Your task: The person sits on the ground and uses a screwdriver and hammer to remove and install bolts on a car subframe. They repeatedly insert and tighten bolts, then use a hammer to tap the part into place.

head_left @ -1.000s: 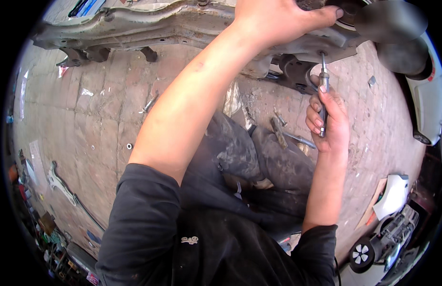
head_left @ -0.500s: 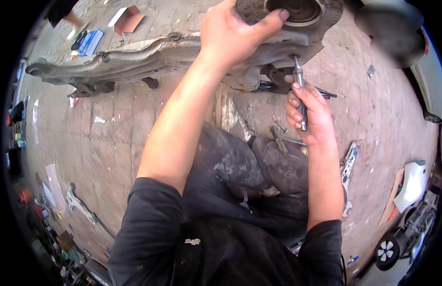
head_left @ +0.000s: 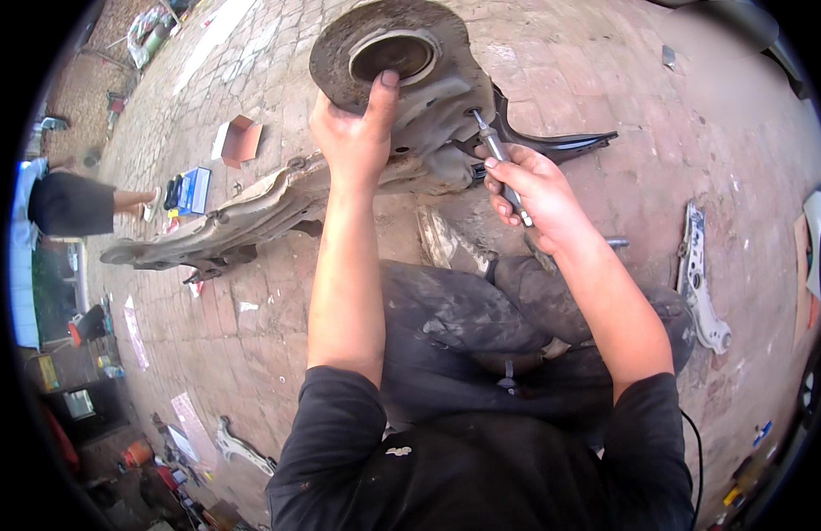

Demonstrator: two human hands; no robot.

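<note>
A long, dirty grey metal car axle beam [head_left: 260, 202] stretches from the left to in front of me. Its near end carries a broad round plate [head_left: 333, 64] with a deep cup. My left hand [head_left: 350, 142] grips the plate's lower edge, thumb resting on the cup's rim; its other fingers are hidden behind the metal. My right hand [head_left: 545, 196] is closed around a slim metal hand tool [head_left: 497, 150] with a grey barrel and thin shaft. The shaft's tip meets a small hole in the beam just right of the cup.
A black curved arm [head_left: 565, 146] juts out right of the beam. Silver control arms lie on the brick floor, one at right [head_left: 696, 274] and one at lower left [head_left: 242, 447]. An open cardboard box [head_left: 242, 142], a blue box [head_left: 195, 190] and a standing person [head_left: 72, 203] are at left.
The view has swung, so a person at the left shows more fully. The plate and cup now stand further left and show more face-on. Both hands keep their holds; the tool tilts more leftward.
</note>
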